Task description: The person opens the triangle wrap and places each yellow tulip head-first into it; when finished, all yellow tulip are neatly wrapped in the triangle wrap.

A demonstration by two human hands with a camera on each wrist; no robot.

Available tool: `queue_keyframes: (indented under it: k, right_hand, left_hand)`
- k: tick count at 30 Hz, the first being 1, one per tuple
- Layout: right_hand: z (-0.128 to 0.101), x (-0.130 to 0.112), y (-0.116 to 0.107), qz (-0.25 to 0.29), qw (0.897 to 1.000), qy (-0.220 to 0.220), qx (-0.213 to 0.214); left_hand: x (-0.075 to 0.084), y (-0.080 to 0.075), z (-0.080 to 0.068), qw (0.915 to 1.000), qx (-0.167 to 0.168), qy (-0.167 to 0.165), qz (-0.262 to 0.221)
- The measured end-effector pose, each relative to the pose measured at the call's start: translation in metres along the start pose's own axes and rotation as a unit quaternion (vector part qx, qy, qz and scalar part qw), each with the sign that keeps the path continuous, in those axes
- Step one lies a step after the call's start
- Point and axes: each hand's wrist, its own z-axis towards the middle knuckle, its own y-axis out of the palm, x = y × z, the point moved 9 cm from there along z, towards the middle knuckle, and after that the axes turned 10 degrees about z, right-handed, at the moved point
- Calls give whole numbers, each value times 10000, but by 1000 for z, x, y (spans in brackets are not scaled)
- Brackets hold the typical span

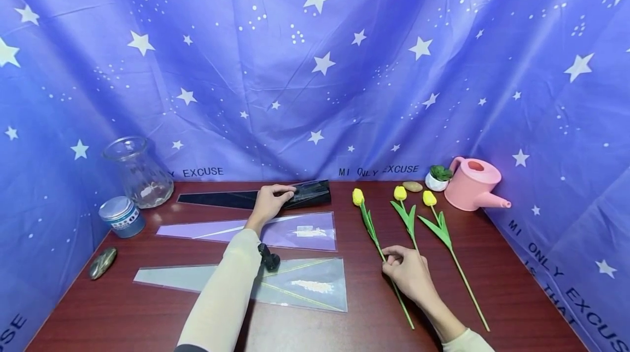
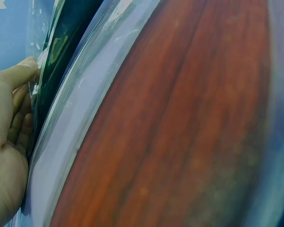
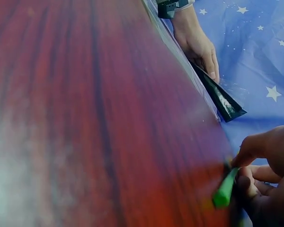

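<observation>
My left hand point(image 1: 269, 205) pinches the black flower sleeve point(image 1: 314, 193) at the back of the table. The sleeve's wide right end stands partly raised; in the left wrist view the thumb point(image 2: 24, 71) lies on its clear film edge. Nearer the front lie a purple sleeve point(image 1: 315, 230) and a pale grey sleeve point(image 1: 197, 275), both flat. My right hand point(image 1: 408, 274) pinches the green stem of the leftmost yellow tulip point(image 1: 358, 197), which still lies along the tabletop. Two other tulips lie to its right, a middle one point(image 1: 400, 193) and a right one point(image 1: 430, 198).
At the back left stand a glass vase point(image 1: 143, 177) and a lidded blue jar point(image 1: 123, 221), with a dark stone point(image 1: 103, 263) in front. At the back right are a tan stone point(image 1: 412, 186), a small potted plant point(image 1: 438, 177) and a pink watering can point(image 1: 472, 185). A starry cloth point(image 1: 275, 68) hangs behind.
</observation>
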Motion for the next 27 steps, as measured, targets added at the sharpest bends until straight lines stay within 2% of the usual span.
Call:
queue_keyframes:
  k: [4,7,10,13,15,17,20,23,27]
  right_hand:
    - [0,1,-1,271,9994,208,52]
    - [1,3,-2,1087,9931,440,70]
    - [5,1,-4,2262,9728,485,92]
    - [13,-6,-6,3308,9423,505,55]
    - [19,-11,-8,3755,9250,586,14]
    - [24,-15,-9,4072,9103,741,3]
    - [30,-20,-9,4375,8945,922,52]
    - [32,-22,-9,4529,8854,1037,171]
    - [34,-25,-10,4525,8853,1041,274]
  left_hand:
    - [0,0,-1,10000,6,17,-33]
    - [1,0,-3,10000,1,34,-63]
    - [1,-1,-2,9999,30,68,-73]
    - [1,0,-1,9999,31,66,-104]
    - [0,0,1,9999,37,55,-85]
    - [-1,0,1,10000,50,52,-58]
    - [0,-2,2,9999,91,86,-8]
    - [1,-2,1,9999,87,89,9]
    - [-1,-1,1,10000,64,54,13]
